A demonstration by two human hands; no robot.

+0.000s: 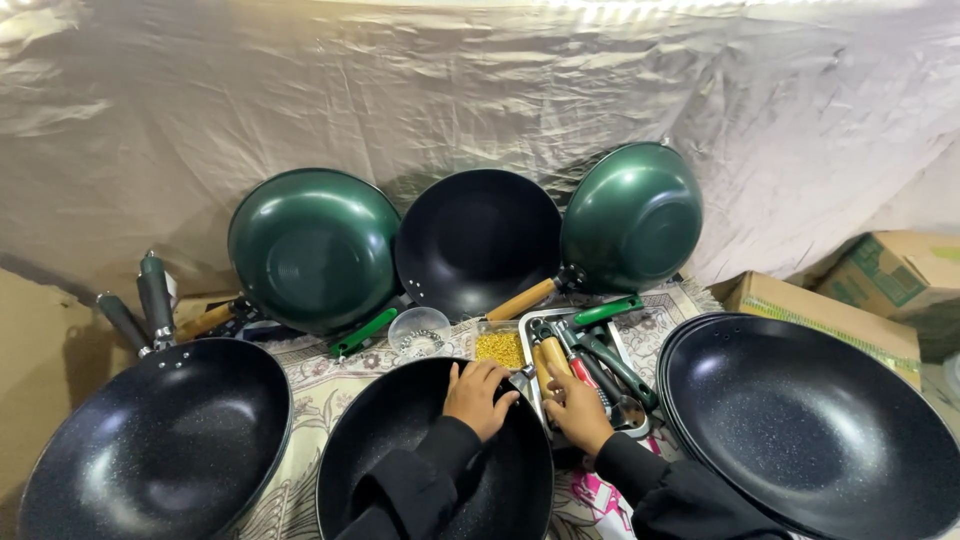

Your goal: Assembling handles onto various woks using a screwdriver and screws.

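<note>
Centrally, at the bottom of the frame, a black wok [435,470] was seen, and the left hand [478,397] was laid on its far rim with the fingers curled over the edge, gripping it. Just right of it, the right hand [577,405] was rested at the near end of a metal tray [527,322], its fingers closed loosely about a wooden handle [550,357]; whether it was firmly grasped could not be told. More handles, green [608,310] and dark, were piled in the tray. Beside the tray, a small box of yellow pieces [499,347] and a clear glass bowl [419,329] were set on a patterned cloth [320,385]. Further black woks were placed at lower left [160,445] and lower right [810,420]. Against the pale sheet [480,90] behind, two green woks [314,248] [632,216] and a black one [478,240] were leaned. Cardboard boxes [880,275] were stacked at the right edge.
</note>
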